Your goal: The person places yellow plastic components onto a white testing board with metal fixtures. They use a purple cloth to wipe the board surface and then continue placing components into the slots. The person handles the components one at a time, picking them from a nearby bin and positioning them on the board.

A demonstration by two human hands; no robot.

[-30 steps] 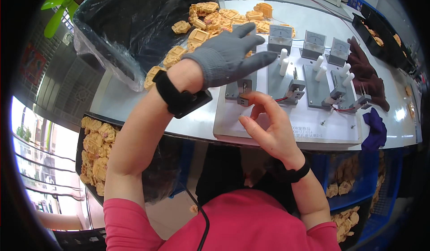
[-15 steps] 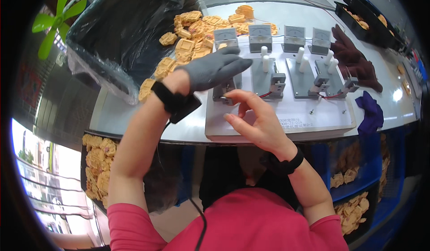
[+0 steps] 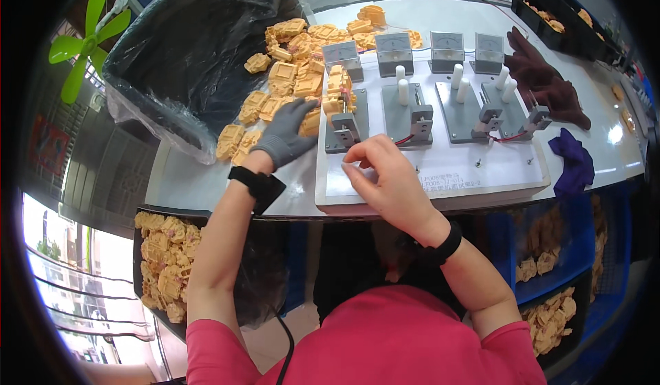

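Observation:
My left hand (image 3: 289, 134), in a grey glove, has its fingers and thumb around a yellow plastic part (image 3: 311, 119) at the left edge of the white test board (image 3: 440, 168). Another yellow plastic part (image 3: 339, 86) stands in the leftmost grey fixture (image 3: 354, 127), beside that hand. My bare right hand (image 3: 395, 182) hovers just in front of this fixture. Its fingers are loosely curled, the thumb and index tips slightly apart, with nothing visible between them. Three more fixtures with white posts (image 3: 403, 91) stand to the right. Behind them is a row of meters (image 3: 394, 49).
Loose yellow parts (image 3: 282, 75) lie beside a large bin lined with black plastic (image 3: 185, 62). A brown glove (image 3: 540, 82) and a purple cloth (image 3: 572, 161) lie at the right. Yellow parts fill a crate (image 3: 165, 261) below the table. A green fan (image 3: 89, 45) stands far left.
My left hand has moved from above the leftmost fixture down and left to a yellow part beside the board. My right hand has drawn slightly back from the fixture's front.

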